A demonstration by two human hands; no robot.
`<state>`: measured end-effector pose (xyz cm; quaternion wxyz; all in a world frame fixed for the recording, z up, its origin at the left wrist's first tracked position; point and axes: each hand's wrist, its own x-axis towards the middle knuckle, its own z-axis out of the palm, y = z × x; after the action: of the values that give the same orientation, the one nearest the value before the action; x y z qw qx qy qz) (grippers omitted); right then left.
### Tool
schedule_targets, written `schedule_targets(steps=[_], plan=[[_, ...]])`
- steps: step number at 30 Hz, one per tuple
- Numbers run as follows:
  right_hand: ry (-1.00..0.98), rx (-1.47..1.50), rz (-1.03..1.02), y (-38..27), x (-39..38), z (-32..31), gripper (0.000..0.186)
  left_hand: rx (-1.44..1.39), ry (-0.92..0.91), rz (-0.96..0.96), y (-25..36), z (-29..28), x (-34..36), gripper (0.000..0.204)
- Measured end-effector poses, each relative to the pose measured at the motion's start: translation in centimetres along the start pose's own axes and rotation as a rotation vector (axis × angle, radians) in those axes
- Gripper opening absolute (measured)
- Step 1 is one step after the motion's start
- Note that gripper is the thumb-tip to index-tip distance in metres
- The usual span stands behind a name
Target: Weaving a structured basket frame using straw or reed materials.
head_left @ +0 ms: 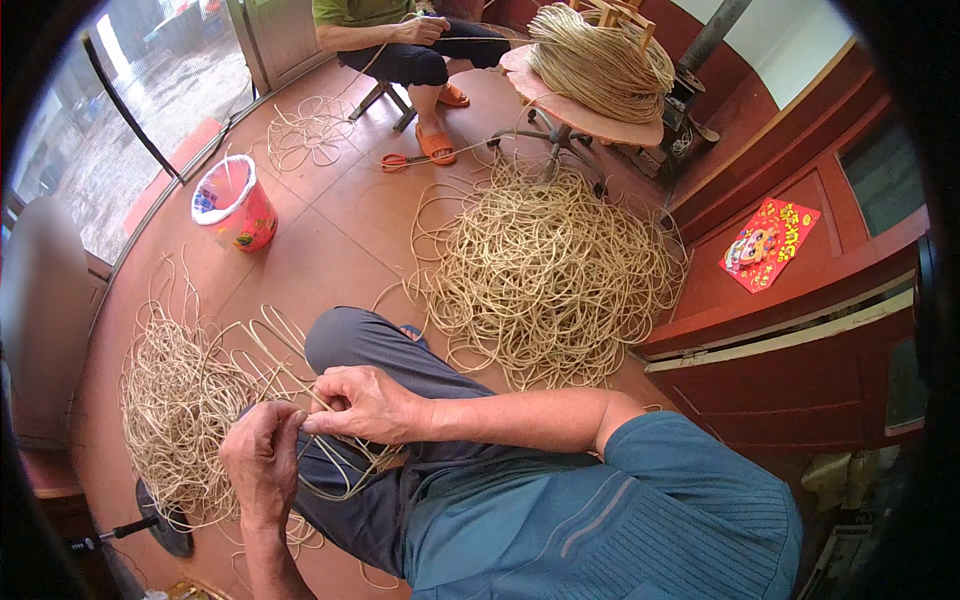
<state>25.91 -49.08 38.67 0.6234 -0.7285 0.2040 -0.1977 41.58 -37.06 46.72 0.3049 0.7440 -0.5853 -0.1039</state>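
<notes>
Both hands are close together over my lap, fingertips pinched on a tan cord (345, 492). My left hand (262, 455) is closed, thumb against fingers, just left of my right hand (372, 405). The right hand's fingers are curled, with thumb and forefinger pressed together near the left fingertips. Loops of the cord hang over my thigh below the hands and stick out beyond them. The exact spot where the fingers meet is partly hidden. To the left, a loose heap of tan cord (185, 410) lies on the floor beside my legs.
A larger tangled cord pile (555, 275) covers the floor ahead. Behind it, a round stand (520, 75) bears a thick cord coil (600, 60). A seated co-worker's hand (422, 30) holds cord. A pink bin (250, 215) and orange-handled scissors (395, 160) are on the floor.
</notes>
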Motion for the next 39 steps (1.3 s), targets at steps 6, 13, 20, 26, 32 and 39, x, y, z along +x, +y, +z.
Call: schedule_targets(steps=[6,13,20,26,32,39], plan=[[0.038,-0.007,-0.009,0.0,0.0,0.1,0.046,-0.015,0.018,0.008,-0.3,0.3,-0.2,0.007],[0.007,-0.034,-0.019,-0.4,0.2,-0.5,0.045,-0.051,0.019,-0.060,-0.6,0.7,-0.2,0.008],[-0.006,-0.058,-0.014,-0.2,0.6,0.9,0.041,-0.053,-0.025,-0.154,-1.3,-0.3,-0.8,0.008],[0.071,0.012,0.069,-0.5,0.3,-0.9,0.038,0.186,-0.123,0.162,-2.0,-1.7,2.5,0.016],[0.031,-0.152,0.001,-1.3,0.5,-0.9,0.042,0.362,-0.065,0.217,-3.3,-3.9,4.8,0.019],[0.015,-0.328,-0.098,-2.3,-0.1,-1.4,0.040,0.435,0.079,0.368,-4.4,-4.5,8.0,0.026]])
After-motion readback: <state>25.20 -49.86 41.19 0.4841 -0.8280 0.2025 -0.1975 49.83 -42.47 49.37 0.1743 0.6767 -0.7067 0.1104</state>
